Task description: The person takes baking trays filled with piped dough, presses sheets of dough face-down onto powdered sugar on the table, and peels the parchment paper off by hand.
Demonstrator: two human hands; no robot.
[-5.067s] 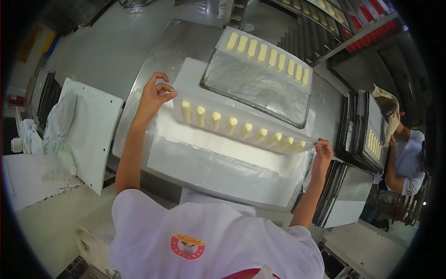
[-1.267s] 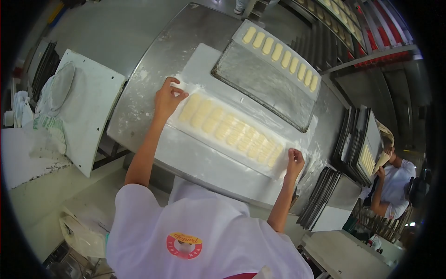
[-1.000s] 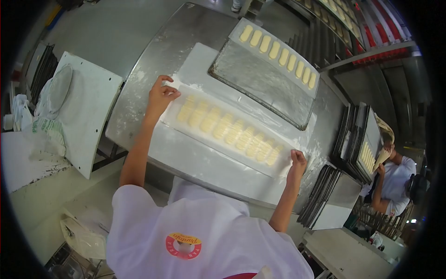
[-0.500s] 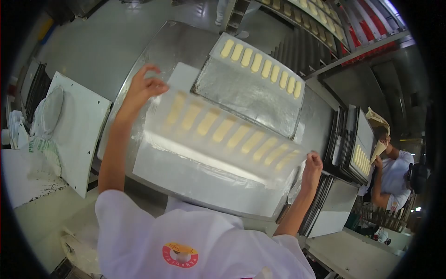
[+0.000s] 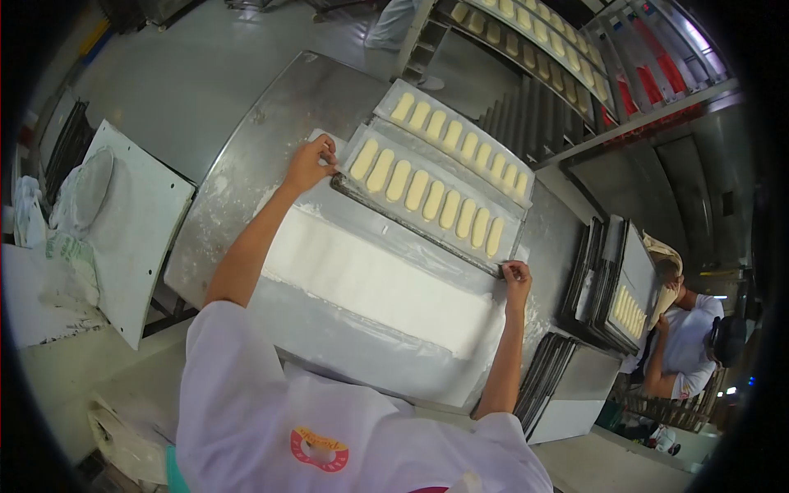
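A paper sheet (image 5: 352, 150) bearing a row of pale oblong batter strips (image 5: 417, 191) lies on the metal tray (image 5: 394, 215). My left hand (image 5: 313, 163) pinches its near left corner, and my right hand (image 5: 516, 278) is closed at the near right corner. Behind it on the same tray rests another sheet (image 5: 383, 105) with a similar row of strips. Nearer my body, a long band of white powder (image 5: 378, 283) covers part of the flat sheet on the steel table (image 5: 238, 177).
A rack (image 5: 567, 49) with filled trays stands at the back right. Stacked trays (image 5: 604, 279) are on the right, beside a co-worker (image 5: 690, 337) holding a cloth bag (image 5: 664, 300). A white board (image 5: 140, 238) leans at the left.
The batter strips on their sheet have moved from over the powder band onto the tray, in front of the other row. Both my hands have moved with it, and the powder now shows bare.
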